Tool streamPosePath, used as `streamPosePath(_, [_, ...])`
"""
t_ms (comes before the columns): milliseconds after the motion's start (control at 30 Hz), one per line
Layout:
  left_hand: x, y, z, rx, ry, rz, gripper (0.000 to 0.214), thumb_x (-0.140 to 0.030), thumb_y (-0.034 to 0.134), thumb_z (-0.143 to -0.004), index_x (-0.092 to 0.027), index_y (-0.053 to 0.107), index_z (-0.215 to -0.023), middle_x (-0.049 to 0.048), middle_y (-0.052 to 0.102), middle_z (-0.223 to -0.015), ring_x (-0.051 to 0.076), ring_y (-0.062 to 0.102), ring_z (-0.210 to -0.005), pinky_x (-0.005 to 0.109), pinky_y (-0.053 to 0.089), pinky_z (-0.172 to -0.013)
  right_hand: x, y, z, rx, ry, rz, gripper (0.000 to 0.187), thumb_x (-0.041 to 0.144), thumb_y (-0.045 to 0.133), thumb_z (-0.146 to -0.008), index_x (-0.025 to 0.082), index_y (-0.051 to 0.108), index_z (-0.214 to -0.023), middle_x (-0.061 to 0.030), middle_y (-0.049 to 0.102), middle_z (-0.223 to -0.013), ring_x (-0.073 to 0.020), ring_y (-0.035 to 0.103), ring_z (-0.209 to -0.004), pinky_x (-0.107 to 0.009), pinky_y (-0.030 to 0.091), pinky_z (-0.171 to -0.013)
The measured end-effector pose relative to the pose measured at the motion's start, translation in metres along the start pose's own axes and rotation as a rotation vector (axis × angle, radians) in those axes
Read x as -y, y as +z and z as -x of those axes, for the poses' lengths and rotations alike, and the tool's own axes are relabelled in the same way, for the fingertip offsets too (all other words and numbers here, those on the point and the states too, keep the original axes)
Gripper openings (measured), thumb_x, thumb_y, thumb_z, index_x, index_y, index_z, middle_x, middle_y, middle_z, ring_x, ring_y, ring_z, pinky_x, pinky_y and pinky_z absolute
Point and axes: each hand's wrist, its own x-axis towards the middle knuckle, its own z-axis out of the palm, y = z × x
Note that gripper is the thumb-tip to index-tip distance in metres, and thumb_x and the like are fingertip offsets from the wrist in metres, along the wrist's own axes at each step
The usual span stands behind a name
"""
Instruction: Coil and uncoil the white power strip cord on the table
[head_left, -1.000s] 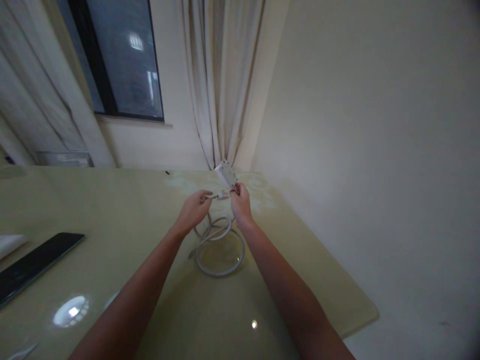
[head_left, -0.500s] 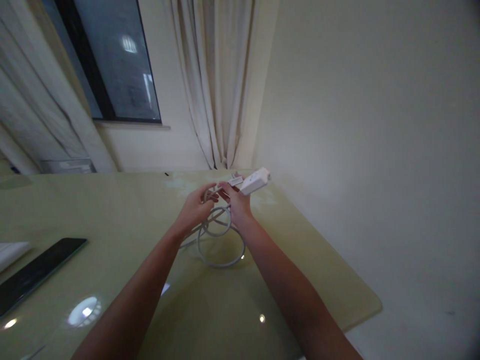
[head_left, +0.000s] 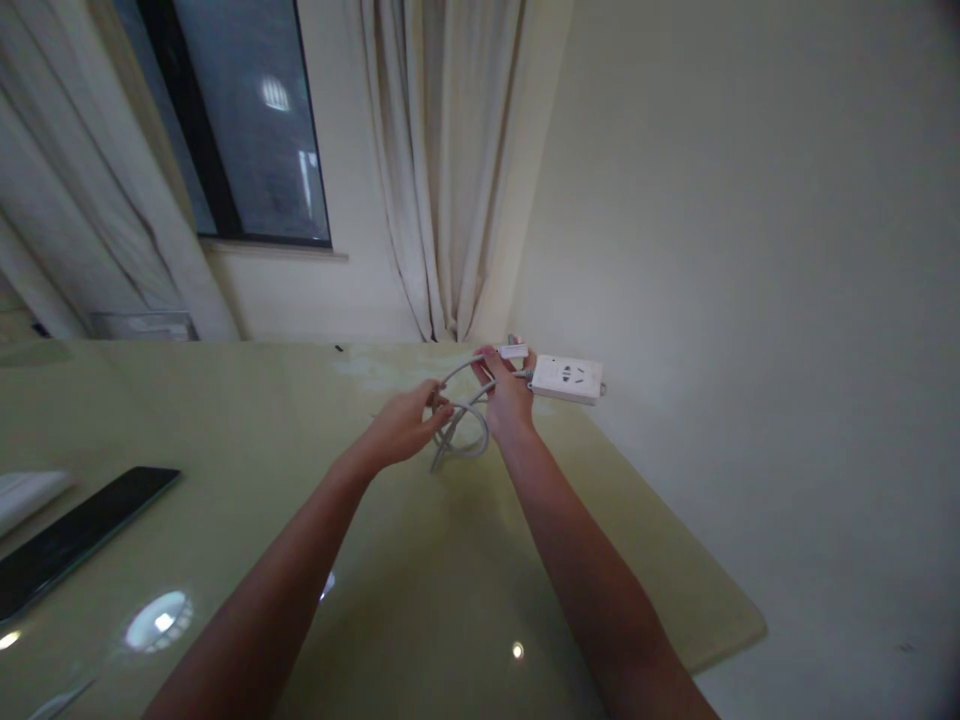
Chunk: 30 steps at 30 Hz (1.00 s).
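Note:
A white power strip with its socket face up hangs just right of my right hand. That hand is closed around its grey cord near the strip, and a white plug on the cord's other end shows above the fingers. My left hand pinches the cord a little further left. Between the hands the grey cord forms a loose loop above the table. Part of the cord is hidden behind my fingers.
The glossy pale green table meets the wall at the right. A black flat slab and a white object lie at the left. A small black bit is near the far edge, before the curtain.
The power strip has swung right and turned its sockets into view. Both hands moved right, and the left is further from the right. The large lower cord loop has shrunk upward.

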Motion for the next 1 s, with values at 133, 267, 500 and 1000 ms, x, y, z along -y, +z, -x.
streamPosePath(133, [0.007,0.001,-0.007,-0.11,-0.101,0.25,0.027,-0.046,0.066,-0.087,-0.02,0.07,-0.08,0.0108,0.078,-0.084,0.029,0.076,-0.083,0.042,0.06,-0.079,0.002,0.0,0.004,0.156,0.072,0.07,0.057,0.024,0.088,-0.076,0.029,0.053,-0.121,0.0054,0.076,-0.092,-0.0149,0.078,-0.088,-0.032,0.066,-0.084])
streamPosePath(267, [0.027,-0.021,-0.012,-0.374,-0.203,0.463,0.03,-0.049,0.064,-0.09,-0.02,0.064,-0.09,0.0104,0.078,-0.093,0.023,0.076,-0.078,0.037,0.062,-0.071,0.004,-0.005,0.0,0.238,0.138,0.202,0.046,0.031,0.083,-0.084,0.028,0.06,-0.123,-0.0004,0.079,-0.104,-0.017,0.079,-0.094,-0.027,0.063,-0.074])
streamPosePath(500, [0.053,-0.073,-0.014,-0.79,-0.329,0.745,0.011,-0.028,0.05,-0.1,-0.024,0.048,-0.09,-0.0015,0.061,-0.079,0.012,0.071,-0.075,0.029,0.063,-0.08,0.023,-0.025,-0.029,-0.057,0.109,0.246,0.019,0.029,0.063,-0.096,0.025,0.064,-0.114,0.0058,0.07,-0.075,-0.011,0.069,-0.061,-0.022,0.056,-0.061])
streamPosePath(1000, [0.119,-0.024,-0.021,-0.838,-0.492,0.603,0.014,-0.036,0.053,-0.099,-0.022,0.054,-0.095,-0.0045,0.054,-0.075,0.011,0.062,-0.065,0.025,0.056,-0.073,-0.046,-0.066,-0.043,0.229,-0.252,1.132,0.027,0.009,0.062,-0.078,0.021,0.07,-0.101,-0.0082,0.078,-0.095,-0.0262,0.073,-0.094,-0.035,0.055,-0.088])
